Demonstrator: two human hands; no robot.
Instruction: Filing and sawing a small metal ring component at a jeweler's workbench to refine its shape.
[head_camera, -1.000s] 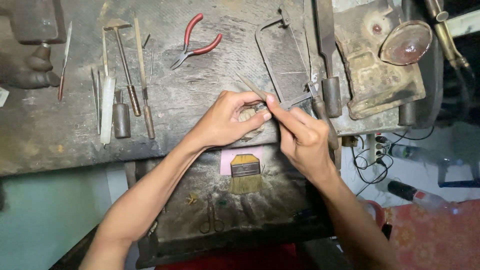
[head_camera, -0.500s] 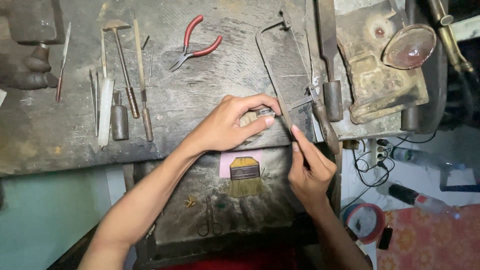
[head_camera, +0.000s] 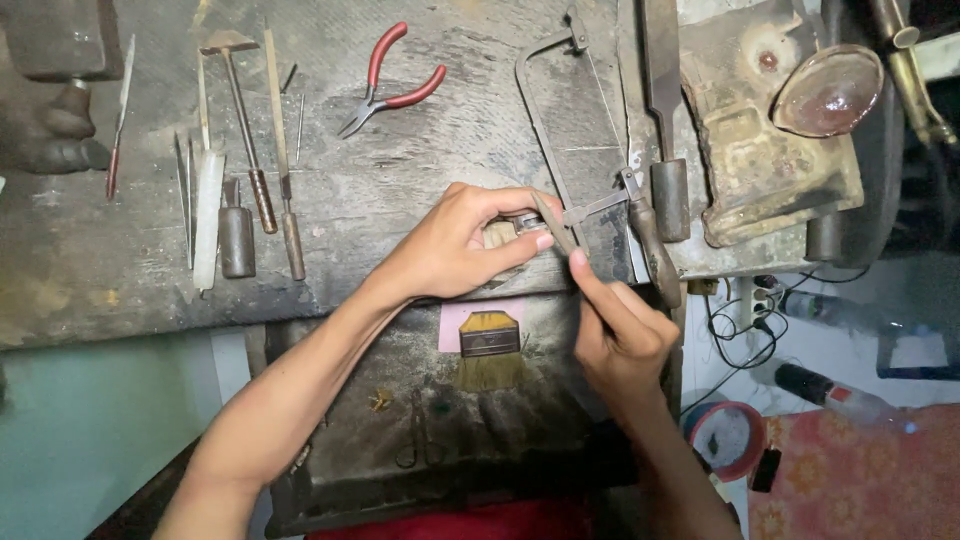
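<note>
Dark, worn workbench (head_camera: 400, 180) fills the frame. At its middle, the left hand (head_camera: 450, 250) pinches a small ring (head_camera: 533, 224), and the right hand (head_camera: 615, 330) grips a thin file (head_camera: 553, 222) touching it.

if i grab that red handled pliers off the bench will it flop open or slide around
The red-handled pliers lie with handles already spread, so the joint probably swings loosely when lifted. The coated handles should grip well in the fingers. Lying flat on the rough, worn bench, they likely will not roll or slide much if nudged.

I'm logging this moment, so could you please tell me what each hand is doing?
Left hand: closed, pinching a small metal piece.
Right hand: closed, holding a thin file.
</note>
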